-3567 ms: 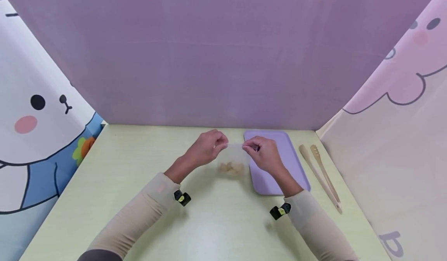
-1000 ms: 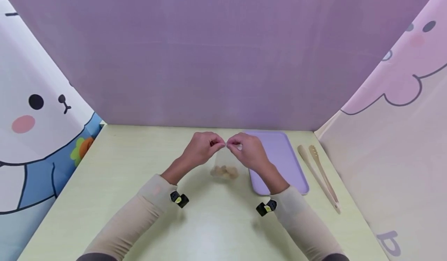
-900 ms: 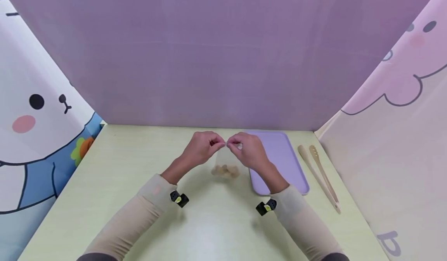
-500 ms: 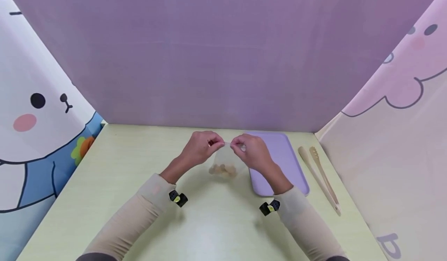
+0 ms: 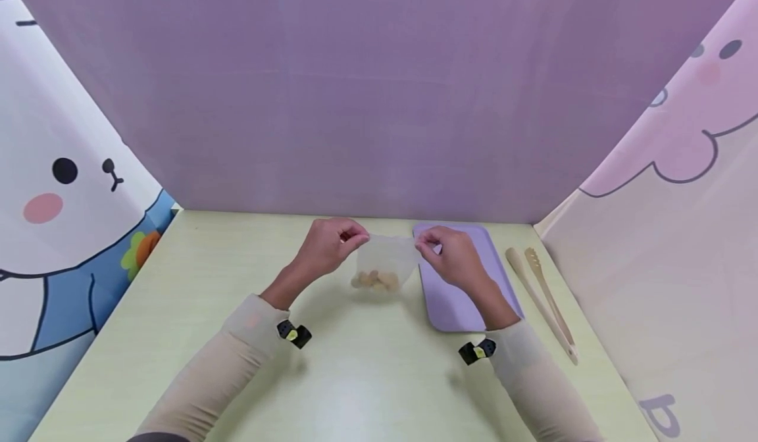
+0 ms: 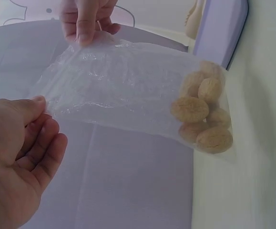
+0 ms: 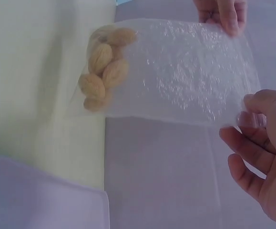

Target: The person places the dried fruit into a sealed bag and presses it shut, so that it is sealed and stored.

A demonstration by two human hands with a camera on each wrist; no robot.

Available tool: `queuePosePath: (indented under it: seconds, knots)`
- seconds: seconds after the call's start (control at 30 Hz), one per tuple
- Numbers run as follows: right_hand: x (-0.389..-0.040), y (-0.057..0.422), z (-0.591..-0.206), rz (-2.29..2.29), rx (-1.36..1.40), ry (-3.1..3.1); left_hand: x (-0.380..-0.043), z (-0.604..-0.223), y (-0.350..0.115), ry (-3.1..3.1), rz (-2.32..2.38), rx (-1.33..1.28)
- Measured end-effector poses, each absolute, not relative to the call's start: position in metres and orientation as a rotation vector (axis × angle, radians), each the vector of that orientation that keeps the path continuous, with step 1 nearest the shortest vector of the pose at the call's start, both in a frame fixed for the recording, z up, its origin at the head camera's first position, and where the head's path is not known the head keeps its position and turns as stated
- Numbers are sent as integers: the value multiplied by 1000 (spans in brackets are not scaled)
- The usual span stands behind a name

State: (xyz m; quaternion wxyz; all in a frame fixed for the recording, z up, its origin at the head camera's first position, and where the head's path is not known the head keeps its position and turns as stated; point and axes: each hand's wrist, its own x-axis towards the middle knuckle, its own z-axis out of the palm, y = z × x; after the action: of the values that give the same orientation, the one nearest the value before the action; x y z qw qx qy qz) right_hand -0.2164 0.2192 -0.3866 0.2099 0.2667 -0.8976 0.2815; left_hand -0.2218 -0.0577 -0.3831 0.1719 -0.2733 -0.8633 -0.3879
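Between my two hands hangs a clear plastic bag, stretched wide along its top edge. Several tan, wrinkled, oval nuts in shells, like walnuts, lie at its bottom. My left hand pinches the bag's top left corner between thumb and forefinger. At the top right corner, my right hand pinches the plastic the same way, as the right wrist view shows with the bag spread flat. The bag's bottom appears to hang above the table, with a shadow under it.
A purple tray lies on the pale table, partly behind my right hand. To its right is a pair of wooden tongs. A purple backdrop stands behind the table, with printed cloths on both sides.
My hands were close together at the bag's top about a second ago. They have since moved apart, left hand leftward and right hand rightward, spreading the top edge. Both keep their pinch.
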Motion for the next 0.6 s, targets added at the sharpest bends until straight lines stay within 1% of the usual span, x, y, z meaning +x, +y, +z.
queuePosePath:
  seconds: [0.23,0.6]
  knots:
    - [-217,230,-389,800,716,-2503,-223,-384,-60,-2440,-1143,-746]
    - [-216,230,-390,834,721,-2515,-220,-388,-67,-2503,-1168,-671]
